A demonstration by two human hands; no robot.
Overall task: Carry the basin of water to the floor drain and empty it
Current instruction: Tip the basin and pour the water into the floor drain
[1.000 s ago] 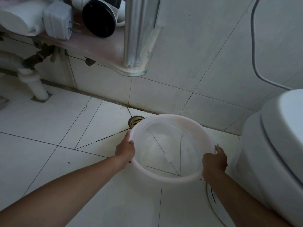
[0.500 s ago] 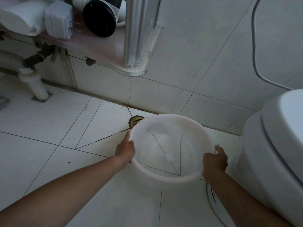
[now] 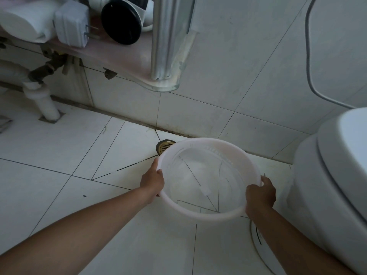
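basin [image 3: 210, 141]: translucent white plastic, roughly level, low over the tiled floor; cannot tell if it touches the tiles. Far rim overlaps the near edge of the floor drain [image 3: 165, 146].
water: clear and hard to make out; tile joints show through the bottom.
left hand [image 3: 152, 180]: grips the rim on the drain's near side, thumb on top, fingers hidden below.
right hand [image 3: 260, 193]: fingers curled over the opposite rim, well away from the drain.
floor drain: brass grate at the foot of the wall, partly hidden by the rim.
toilet [image 3: 327, 175]: right of the drain, beside the basin.
step: carry looks finished; pouring not begun.
next: probably lift the near rim, tip the far rim down over the grate, slowly, so water doesn't spread over the tiles.
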